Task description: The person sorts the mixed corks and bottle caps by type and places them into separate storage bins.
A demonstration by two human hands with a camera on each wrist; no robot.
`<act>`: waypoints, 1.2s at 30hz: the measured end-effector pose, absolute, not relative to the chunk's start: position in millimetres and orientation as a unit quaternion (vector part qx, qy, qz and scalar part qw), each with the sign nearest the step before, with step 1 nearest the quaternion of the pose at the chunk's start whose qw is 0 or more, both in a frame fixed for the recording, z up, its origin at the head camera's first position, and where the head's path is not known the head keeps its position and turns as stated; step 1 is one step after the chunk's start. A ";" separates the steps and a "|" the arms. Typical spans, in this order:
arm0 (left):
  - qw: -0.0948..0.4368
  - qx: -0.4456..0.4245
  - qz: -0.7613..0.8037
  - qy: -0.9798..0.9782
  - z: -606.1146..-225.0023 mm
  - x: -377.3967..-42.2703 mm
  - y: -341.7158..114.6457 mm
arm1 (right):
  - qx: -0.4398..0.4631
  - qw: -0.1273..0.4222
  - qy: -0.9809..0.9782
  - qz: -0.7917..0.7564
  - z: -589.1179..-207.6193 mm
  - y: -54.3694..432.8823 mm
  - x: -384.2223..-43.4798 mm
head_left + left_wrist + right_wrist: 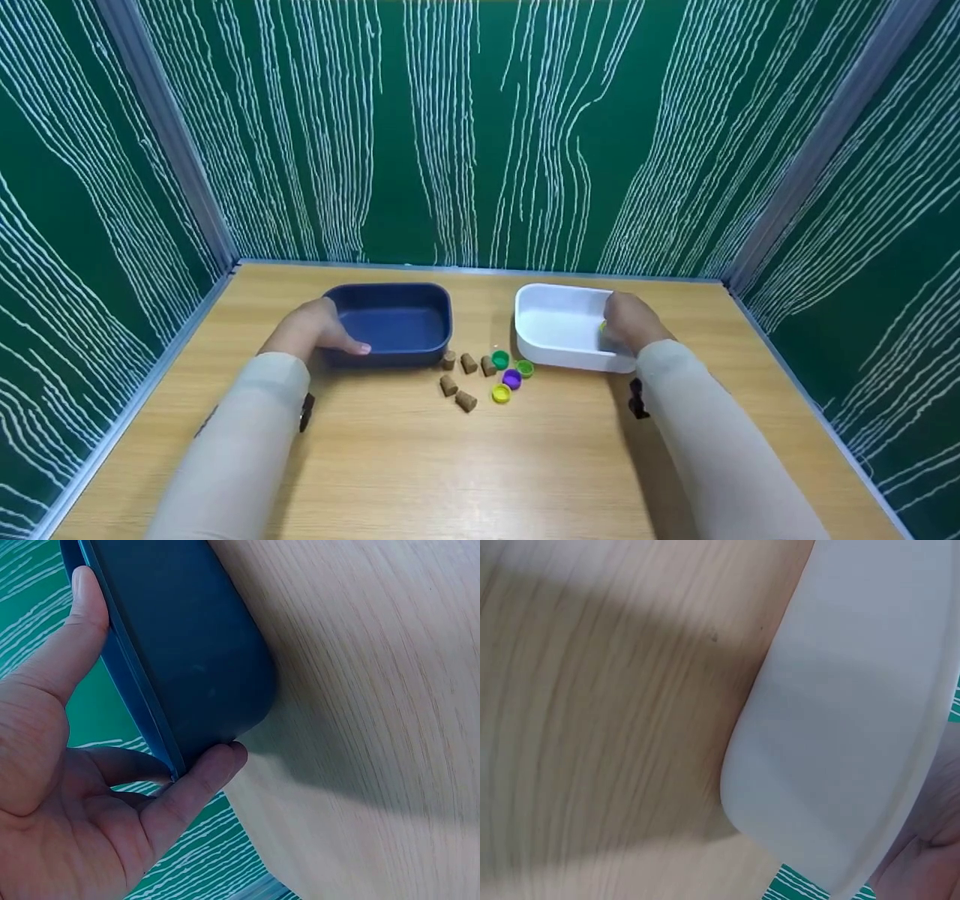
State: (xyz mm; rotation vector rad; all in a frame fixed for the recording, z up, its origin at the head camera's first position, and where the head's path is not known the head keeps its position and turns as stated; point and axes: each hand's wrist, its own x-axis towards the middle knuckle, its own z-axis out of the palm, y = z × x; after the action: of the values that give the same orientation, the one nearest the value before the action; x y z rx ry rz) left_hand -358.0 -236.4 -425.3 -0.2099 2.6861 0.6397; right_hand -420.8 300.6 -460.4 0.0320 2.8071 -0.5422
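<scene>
My left hand (319, 328) grips the left end of a dark blue rectangular tub (394, 322). In the left wrist view, the thumb (88, 600) lies along the tub's rim and the fingers bear on its end wall. On the right, my right hand (634, 321) reaches over the right end of a white tub (559, 319), fingers curled down inside it. A bit of a yellow cap (603, 327) shows at those fingertips; the rest is hidden by the hand. In the right wrist view, the white tub's outer wall (832, 712) covers most of the hand.
Between the tubs lie several corks (466, 402) and small caps: a green cap (500, 360), a light green cap (525, 368), a purple cap (511, 379) and a yellow cap (501, 393). Green white-streaked walls (390, 150) enclose the wooden table (465, 472) at the back and sides.
</scene>
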 end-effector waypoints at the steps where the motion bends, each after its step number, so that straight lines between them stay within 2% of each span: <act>1: 0.185 -0.076 0.228 0.953 -425.8 -358.1 -236.4 | 0.014 0.145 0.971 -0.190 -459.0 299.6 -419.5; 6: 0.185 -0.077 0.231 0.952 -426.1 -358.2 -237.1 | 0.021 0.156 0.968 -0.194 -456.5 296.4 -415.9; 13: 0.191 -0.078 0.232 0.951 -422.4 -355.6 -235.5 | 0.006 0.134 0.974 -0.182 -452.1 296.1 -409.5; 23: 0.184 -0.053 0.216 0.957 -416.9 -350.2 -235.8 | -0.049 0.067 0.990 -0.117 -430.1 256.5 -401.8; 30: 0.180 -0.050 0.215 0.959 -421.0 -350.6 -237.3 | -0.139 -0.007 0.986 -0.095 -417.7 224.2 -379.3; 36: 0.179 -0.050 0.219 0.958 -419.2 -350.7 -237.8 | -0.185 -0.027 0.978 -0.095 -415.1 199.2 -356.7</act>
State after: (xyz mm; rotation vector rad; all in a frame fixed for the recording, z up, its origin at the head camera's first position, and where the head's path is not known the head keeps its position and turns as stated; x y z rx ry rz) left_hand -350.7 -237.8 -419.2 -0.1405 2.7090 0.6197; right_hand -356.7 199.2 -415.1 -0.5917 3.1263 -0.3033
